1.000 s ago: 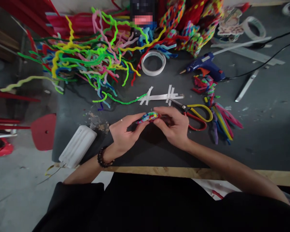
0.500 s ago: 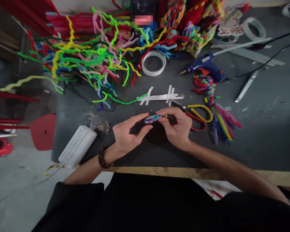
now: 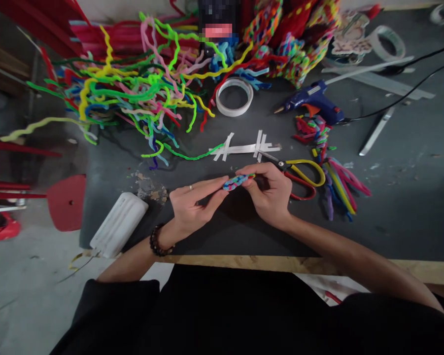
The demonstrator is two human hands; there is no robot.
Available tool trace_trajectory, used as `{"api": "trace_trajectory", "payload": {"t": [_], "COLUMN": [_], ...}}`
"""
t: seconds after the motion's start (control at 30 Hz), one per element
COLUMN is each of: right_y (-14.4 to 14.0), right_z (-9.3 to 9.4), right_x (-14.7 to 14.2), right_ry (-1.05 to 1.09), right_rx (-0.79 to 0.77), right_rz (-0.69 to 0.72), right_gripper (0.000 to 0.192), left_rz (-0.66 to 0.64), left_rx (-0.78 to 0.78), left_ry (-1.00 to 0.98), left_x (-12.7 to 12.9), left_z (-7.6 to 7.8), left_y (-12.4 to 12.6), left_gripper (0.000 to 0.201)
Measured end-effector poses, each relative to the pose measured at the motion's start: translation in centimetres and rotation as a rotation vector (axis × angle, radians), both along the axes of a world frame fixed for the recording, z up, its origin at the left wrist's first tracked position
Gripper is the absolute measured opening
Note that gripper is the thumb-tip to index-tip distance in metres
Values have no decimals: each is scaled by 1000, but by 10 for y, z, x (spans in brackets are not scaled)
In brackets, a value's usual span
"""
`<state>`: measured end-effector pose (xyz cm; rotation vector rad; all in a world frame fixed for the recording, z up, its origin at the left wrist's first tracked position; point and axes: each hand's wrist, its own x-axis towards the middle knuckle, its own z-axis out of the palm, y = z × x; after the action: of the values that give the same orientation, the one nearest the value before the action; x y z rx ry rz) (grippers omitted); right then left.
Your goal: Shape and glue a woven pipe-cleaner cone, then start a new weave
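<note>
Between my two hands is a small braided piece of multicoloured pipe cleaners (image 3: 235,183), mostly blue with pink and some yellow-green at its right end. My left hand (image 3: 194,199) pinches its left end between thumb and fingers. At the other end, my right hand (image 3: 272,193) grips it with thumb and forefinger, hiding part of it. Scissors (image 3: 299,175) with yellow and red handles lie just beyond my right hand. Past my fingertips, white tape strips (image 3: 244,148) are stuck on the table, and a green pipe cleaner (image 3: 194,157) reaches under their left end.
A tangled heap of pipe cleaners (image 3: 133,93) covers the back left. A tape roll (image 3: 234,97) and a blue glue gun (image 3: 314,101) lie at the back, its cord running right. Pipe-cleaner offcuts (image 3: 342,187) lie right; a white power strip (image 3: 119,224) stands front left.
My left thumb and fingers have closed onto the left end of the braided piece, which has tilted slightly. My right hand keeps its hold.
</note>
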<state>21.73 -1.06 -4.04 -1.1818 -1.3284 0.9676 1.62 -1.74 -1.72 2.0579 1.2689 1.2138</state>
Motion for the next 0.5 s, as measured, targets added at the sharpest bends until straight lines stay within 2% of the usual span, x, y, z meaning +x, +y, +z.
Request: {"api": "trace_trajectory", "payload": {"t": [0.17, 0.5], "right_y": [-1, -3], "right_z": [1, 5], "right_x": [1, 0], "right_ry": [0, -61], "right_rx": [-2, 2], "right_rz": [3, 14], "right_gripper": [11, 11], "left_rz": [9, 71], "left_rx": [42, 126], "left_ry": [16, 154], "left_x": [1, 1], "left_z": [0, 4], "left_y": [1, 0], "left_gripper": [29, 16]}}
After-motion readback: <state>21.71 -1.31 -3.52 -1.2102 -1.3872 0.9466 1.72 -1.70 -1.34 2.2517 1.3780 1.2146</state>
